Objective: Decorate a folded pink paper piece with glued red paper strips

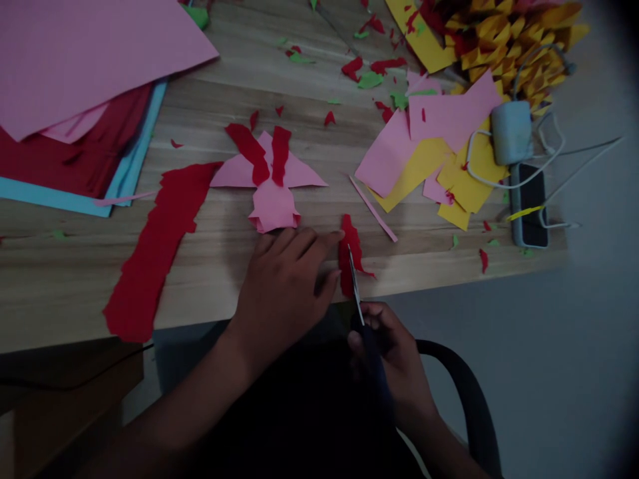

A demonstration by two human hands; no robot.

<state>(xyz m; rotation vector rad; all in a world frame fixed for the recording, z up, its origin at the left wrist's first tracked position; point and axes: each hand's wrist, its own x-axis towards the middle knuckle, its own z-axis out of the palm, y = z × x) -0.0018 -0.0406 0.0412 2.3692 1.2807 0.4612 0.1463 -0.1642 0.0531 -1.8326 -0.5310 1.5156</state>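
Note:
My left hand (287,283) lies over the table's near edge, fingers spread, just below a pink paper figure (274,206). Its index fingertip and thumb touch or nearly touch the left side of a small red paper strip (345,256). Dark-handled scissors (355,283) are in my right hand (392,346), their blades pointing up over that strip. Two red pieces (249,150) (280,154) rest on the pink figure. A long, ragged red paper (162,253) lies at the left, its lower end over the table edge.
Pink, red and blue sheets (100,60) are stacked at the upper left. Pink and yellow pieces (394,153), a white charger (512,133) and a phone (530,206) lie right, below folded yellow papers (509,46). A chair armrest (469,392) curves at the lower right.

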